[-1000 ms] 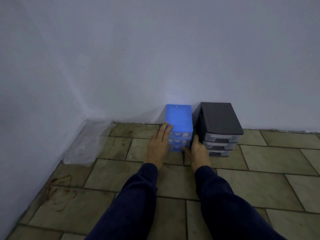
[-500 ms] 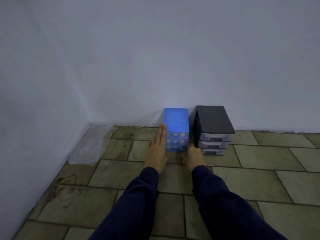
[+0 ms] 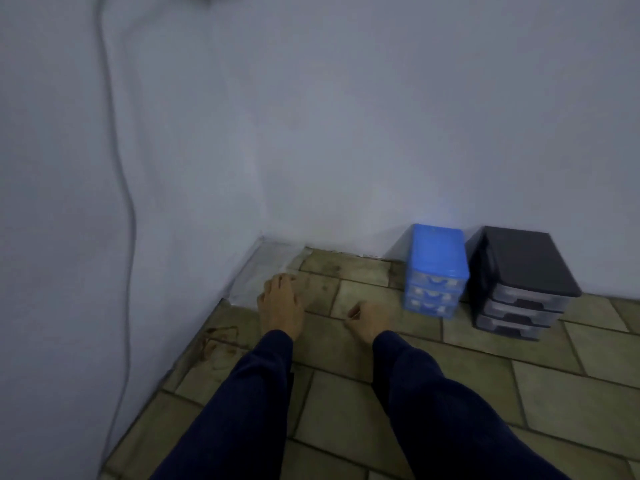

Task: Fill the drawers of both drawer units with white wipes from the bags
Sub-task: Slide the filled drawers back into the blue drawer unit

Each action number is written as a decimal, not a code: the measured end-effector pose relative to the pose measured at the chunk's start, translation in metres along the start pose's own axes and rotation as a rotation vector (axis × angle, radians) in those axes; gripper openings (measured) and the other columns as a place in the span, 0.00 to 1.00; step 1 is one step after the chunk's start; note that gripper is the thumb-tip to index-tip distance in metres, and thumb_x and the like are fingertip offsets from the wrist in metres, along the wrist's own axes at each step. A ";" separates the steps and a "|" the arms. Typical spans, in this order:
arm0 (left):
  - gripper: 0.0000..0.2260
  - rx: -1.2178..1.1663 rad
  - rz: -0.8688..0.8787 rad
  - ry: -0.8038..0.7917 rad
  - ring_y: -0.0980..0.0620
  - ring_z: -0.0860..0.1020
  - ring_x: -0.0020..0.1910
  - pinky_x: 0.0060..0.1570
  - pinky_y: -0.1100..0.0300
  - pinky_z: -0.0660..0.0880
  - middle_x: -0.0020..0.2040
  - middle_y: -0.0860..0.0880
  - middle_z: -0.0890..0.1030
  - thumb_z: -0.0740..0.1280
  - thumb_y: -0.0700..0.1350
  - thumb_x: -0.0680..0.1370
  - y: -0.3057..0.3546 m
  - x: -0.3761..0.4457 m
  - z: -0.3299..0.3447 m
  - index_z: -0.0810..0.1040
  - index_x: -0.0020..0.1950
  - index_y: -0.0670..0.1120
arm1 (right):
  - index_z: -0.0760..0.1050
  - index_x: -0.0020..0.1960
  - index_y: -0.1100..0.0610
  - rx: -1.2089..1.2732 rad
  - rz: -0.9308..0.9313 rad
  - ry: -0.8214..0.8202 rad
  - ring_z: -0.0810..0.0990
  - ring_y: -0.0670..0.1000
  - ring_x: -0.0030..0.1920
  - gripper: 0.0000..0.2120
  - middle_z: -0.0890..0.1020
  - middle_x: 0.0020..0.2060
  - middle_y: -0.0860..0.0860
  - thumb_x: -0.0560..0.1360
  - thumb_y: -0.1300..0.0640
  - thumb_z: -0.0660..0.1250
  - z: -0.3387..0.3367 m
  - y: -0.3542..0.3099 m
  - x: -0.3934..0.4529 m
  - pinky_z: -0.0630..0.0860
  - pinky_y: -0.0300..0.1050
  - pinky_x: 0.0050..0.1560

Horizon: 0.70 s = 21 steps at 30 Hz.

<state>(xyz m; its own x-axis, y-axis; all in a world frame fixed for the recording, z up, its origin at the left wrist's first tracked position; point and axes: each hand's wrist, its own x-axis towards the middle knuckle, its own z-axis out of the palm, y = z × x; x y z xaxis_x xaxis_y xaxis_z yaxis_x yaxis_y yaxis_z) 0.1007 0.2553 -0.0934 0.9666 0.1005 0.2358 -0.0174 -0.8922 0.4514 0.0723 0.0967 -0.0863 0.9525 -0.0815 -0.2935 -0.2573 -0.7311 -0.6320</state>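
You have nothing legible here: neither the blue drawer unit (image 3: 435, 268) nor the black drawer unit (image 3: 521, 282) carries a label, brand, number or sign you could read.
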 end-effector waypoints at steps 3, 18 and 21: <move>0.15 -0.021 -0.103 0.035 0.46 0.68 0.64 0.61 0.52 0.66 0.66 0.45 0.72 0.55 0.38 0.80 -0.033 0.022 -0.013 0.70 0.66 0.44 | 0.71 0.62 0.65 0.083 -0.023 -0.045 0.75 0.57 0.59 0.16 0.76 0.59 0.60 0.77 0.58 0.63 0.017 -0.026 0.019 0.72 0.46 0.59; 0.10 -0.292 -0.455 -0.360 0.47 0.73 0.49 0.51 0.57 0.71 0.56 0.42 0.76 0.63 0.45 0.77 -0.074 0.043 -0.030 0.74 0.56 0.44 | 0.61 0.71 0.65 0.541 0.153 -0.116 0.75 0.59 0.60 0.26 0.72 0.65 0.61 0.76 0.60 0.65 0.056 -0.089 0.057 0.75 0.44 0.55; 0.15 -0.467 -0.490 -0.339 0.44 0.75 0.55 0.49 0.58 0.71 0.59 0.42 0.76 0.64 0.48 0.78 -0.068 0.033 -0.037 0.74 0.60 0.42 | 0.66 0.66 0.68 0.554 0.091 -0.178 0.77 0.59 0.55 0.21 0.75 0.62 0.63 0.74 0.71 0.63 0.043 -0.078 0.046 0.77 0.38 0.44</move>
<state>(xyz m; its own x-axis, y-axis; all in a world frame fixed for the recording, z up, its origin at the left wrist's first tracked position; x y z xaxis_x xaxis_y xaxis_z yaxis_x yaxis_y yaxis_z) 0.1239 0.3357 -0.0841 0.9162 0.2293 -0.3287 0.4005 -0.4937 0.7719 0.1292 0.1794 -0.0812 0.8928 0.0226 -0.4500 -0.4294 -0.2597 -0.8650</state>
